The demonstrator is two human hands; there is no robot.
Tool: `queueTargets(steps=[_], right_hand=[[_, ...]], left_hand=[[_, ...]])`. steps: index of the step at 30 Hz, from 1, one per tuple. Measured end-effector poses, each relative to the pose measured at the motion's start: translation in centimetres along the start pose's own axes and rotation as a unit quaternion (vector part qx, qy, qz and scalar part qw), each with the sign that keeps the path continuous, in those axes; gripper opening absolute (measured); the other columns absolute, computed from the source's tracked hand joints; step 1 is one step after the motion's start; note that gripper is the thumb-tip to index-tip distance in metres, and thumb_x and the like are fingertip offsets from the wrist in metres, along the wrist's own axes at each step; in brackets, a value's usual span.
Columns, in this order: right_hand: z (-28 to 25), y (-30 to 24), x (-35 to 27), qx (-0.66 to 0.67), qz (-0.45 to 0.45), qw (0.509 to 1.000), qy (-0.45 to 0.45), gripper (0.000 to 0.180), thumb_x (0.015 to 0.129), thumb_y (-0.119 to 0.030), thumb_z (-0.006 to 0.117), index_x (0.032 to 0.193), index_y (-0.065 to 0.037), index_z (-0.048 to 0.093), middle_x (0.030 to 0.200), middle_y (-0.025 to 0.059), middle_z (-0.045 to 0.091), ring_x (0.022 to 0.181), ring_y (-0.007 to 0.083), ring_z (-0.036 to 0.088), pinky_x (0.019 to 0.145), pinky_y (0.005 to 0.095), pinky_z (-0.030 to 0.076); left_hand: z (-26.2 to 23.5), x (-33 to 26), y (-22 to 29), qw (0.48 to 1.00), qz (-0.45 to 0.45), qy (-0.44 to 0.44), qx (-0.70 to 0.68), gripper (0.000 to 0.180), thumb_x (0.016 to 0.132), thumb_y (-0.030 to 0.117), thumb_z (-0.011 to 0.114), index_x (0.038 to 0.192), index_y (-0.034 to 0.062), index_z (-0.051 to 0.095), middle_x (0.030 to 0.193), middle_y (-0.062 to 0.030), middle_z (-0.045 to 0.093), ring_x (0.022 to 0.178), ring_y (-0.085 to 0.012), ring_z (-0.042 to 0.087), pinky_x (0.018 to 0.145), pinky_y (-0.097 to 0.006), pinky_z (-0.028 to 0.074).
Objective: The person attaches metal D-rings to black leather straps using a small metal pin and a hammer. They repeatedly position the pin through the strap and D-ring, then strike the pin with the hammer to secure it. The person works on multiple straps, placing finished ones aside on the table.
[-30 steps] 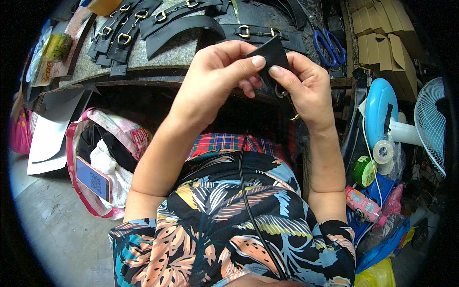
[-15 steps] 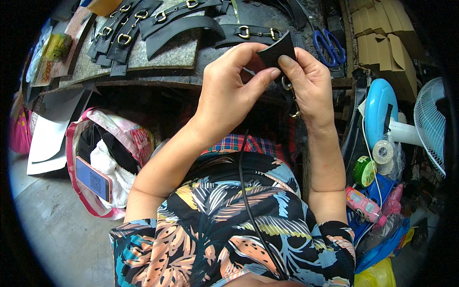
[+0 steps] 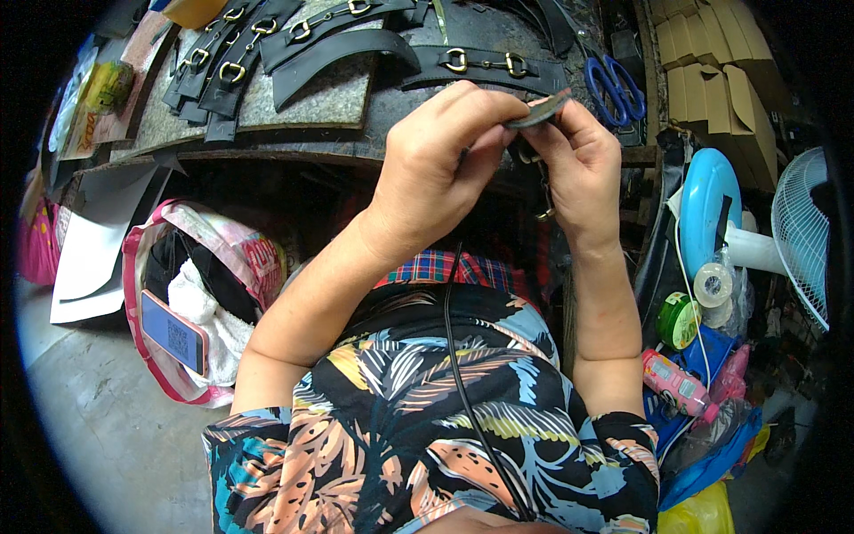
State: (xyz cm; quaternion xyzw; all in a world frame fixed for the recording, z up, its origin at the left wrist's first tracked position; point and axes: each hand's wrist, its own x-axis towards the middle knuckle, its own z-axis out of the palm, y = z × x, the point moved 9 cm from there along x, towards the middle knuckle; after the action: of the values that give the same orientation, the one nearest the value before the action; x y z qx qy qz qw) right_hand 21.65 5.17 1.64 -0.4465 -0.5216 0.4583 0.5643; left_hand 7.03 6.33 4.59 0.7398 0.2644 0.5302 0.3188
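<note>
Between my two hands, just in front of the workbench edge, is a black leather strap with metal horsebit-style hardware hanging from it. Its end is seen nearly edge-on. My left hand pinches that end from the left, thumb below and fingers above. From the right, my right hand grips the same strap, thumb and fingers closed on it. The hardware dangles beside my right palm. Beyond my hands, a similar black strap with gold-coloured rings lies on the bench.
More black straps with buckles rest on a grey board. Blue-handled scissors lie at the right, beside brown cardboard boxes. A white fan and blue stool stand right; a bag with a phone sits lower left.
The strap's end has tipped from showing its broad black face to nearly edge-on. My left hand has turned with it, its fingers now folded over the end.
</note>
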Motion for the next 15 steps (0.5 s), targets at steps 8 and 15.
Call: queueTargets(steps=[8,15], right_hand=[[0.5,-2.8,-0.6,-0.189,-0.039,0.981,0.006,0.019,0.104,-0.017,0.067,0.107,0.001,0.073,0.086,-0.0001,0.07,0.08,0.0071,0.063,0.07,0.0253,0.051],[-1.3,-2.3,1.0,-0.101,0.008,0.995,-0.018,0.028,0.107,-0.021,0.06,0.114,0.004,0.071,0.091,0.0092,0.073,0.084,0.015,0.072,0.076,0.0284,0.059]], left_hand=[[0.2,-0.8,-2.7,0.965,-0.171,0.04,-0.196,0.027,0.092,-0.007,0.068,0.117,0.0037,0.069,0.099,-0.0011,0.066,0.083,-0.0066,0.062,0.071,-0.02,0.052],[-0.9,0.3,-3.8,0.959,-0.204,-0.008,-0.196,0.024,0.094,-0.005,0.067,0.116,0.0022,0.071,0.088,0.0052,0.059,0.081,-0.0003,0.057,0.071,-0.017,0.048]])
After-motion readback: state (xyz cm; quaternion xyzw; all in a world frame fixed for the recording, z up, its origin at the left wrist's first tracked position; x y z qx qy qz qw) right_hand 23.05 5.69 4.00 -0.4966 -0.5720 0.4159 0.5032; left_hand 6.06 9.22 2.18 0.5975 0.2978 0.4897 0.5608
